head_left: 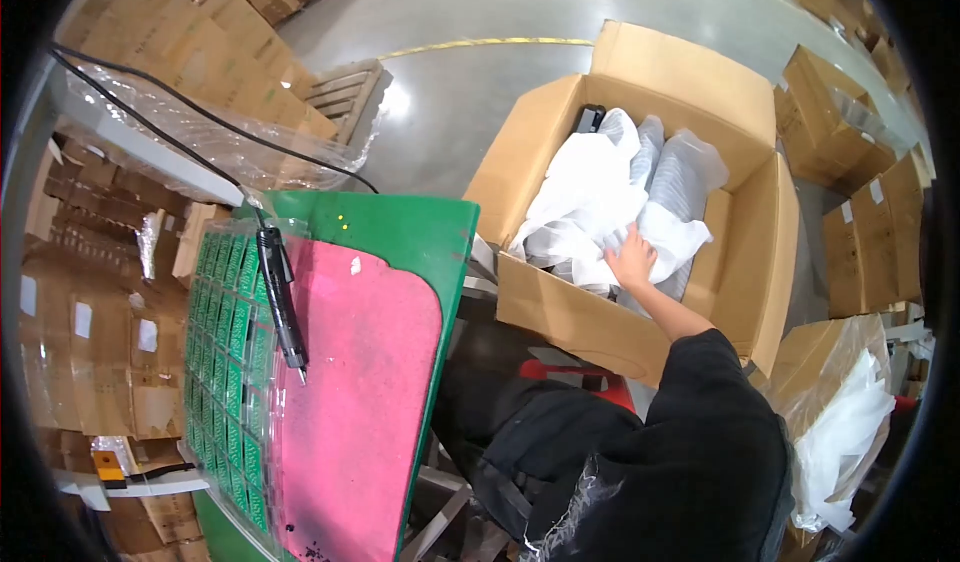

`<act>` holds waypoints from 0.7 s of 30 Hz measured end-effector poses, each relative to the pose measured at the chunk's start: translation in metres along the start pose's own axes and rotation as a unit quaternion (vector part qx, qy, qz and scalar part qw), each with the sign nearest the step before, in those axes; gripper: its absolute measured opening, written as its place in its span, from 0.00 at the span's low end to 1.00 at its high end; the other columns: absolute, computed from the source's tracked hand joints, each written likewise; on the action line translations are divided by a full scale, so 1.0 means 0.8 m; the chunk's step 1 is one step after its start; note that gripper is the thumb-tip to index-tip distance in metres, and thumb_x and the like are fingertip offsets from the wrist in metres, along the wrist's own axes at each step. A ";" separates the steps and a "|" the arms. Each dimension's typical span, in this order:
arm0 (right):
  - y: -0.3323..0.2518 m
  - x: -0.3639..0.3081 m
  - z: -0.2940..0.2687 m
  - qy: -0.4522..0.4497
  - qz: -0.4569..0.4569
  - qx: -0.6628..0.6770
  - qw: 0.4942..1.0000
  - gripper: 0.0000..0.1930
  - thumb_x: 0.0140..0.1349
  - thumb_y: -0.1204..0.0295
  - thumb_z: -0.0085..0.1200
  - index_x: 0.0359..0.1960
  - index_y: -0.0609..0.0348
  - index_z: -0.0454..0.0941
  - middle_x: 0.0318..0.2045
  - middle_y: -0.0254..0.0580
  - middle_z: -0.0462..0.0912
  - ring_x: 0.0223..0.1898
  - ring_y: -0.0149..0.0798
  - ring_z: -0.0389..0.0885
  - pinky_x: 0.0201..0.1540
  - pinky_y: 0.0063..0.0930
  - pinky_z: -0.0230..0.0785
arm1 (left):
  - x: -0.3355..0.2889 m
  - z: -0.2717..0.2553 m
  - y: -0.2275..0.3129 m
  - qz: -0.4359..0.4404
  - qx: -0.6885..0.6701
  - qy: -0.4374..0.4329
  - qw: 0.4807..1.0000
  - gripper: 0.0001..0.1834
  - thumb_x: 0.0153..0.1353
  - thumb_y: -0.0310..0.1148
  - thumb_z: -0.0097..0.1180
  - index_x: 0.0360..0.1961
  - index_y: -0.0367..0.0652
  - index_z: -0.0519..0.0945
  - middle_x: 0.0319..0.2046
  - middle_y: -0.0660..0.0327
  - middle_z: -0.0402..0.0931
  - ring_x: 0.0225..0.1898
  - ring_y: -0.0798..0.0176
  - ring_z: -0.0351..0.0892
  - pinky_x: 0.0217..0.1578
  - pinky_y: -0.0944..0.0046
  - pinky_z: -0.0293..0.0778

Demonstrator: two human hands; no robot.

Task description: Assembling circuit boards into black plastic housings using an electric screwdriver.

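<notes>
My right hand (630, 257) reaches out from a black sleeve into a large open cardboard box (735, 252) on my right. Its fingers are closed on a crumpled white plastic bag (590, 187) that lines the box. Beside the bag, stacks of clear ribbed plastic trays (685, 167) stand wrapped in film. A small black object (588, 119) lies in the box's far corner. My left hand is out of sight.
A green table (400, 227) with a pink mat (350, 392) stands on the left. It carries a clear tray of several green circuit boards (225, 352) and a black corded electric screwdriver (280, 302). Cardboard boxes (850, 132) line both sides. A wooden pallet (345, 92) lies on the grey floor.
</notes>
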State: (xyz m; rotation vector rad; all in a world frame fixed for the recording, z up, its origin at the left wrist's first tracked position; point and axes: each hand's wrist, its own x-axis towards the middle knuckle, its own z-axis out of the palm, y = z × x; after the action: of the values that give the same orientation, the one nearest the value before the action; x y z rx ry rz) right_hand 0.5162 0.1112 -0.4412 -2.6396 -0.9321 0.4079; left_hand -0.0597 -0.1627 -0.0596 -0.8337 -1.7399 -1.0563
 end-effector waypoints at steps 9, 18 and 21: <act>-0.114 -0.009 -0.037 -0.091 0.054 0.202 0.974 0.43 0.56 0.43 0.59 0.65 0.60 0.63 0.56 0.60 0.77 0.59 0.60 0.75 0.61 0.49 0.65 | 0.018 0.037 -0.003 0.028 -0.089 0.009 0.996 0.10 0.62 0.31 0.54 0.39 0.33 0.75 0.32 0.53 0.74 0.35 0.57 0.75 0.37 0.58 0.73; -0.051 0.021 -0.105 -0.052 0.059 0.381 0.921 0.17 0.57 0.69 0.54 0.44 0.69 0.81 0.36 0.53 0.85 0.41 0.46 0.85 0.42 0.40 0.76 | 0.003 0.097 -0.023 -0.006 -0.186 0.010 0.982 0.17 0.66 0.39 0.51 0.38 0.32 0.76 0.33 0.52 0.75 0.36 0.56 0.76 0.38 0.55 0.74; -0.055 -0.026 -0.241 -0.041 0.020 0.566 0.823 0.11 0.58 0.77 0.55 0.40 0.71 0.82 0.29 0.41 0.84 0.30 0.34 0.83 0.31 0.29 0.74 | -0.016 0.119 -0.032 -0.033 -0.211 -0.001 0.977 0.19 0.67 0.42 0.50 0.38 0.32 0.77 0.34 0.52 0.75 0.37 0.55 0.76 0.38 0.54 0.74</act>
State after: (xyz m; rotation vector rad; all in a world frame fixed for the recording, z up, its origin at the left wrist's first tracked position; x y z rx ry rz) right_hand 0.5462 0.0927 -0.2455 -1.5350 -0.3997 0.7830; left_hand -0.1103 -0.0875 -0.1003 -1.0401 -1.5734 -1.5003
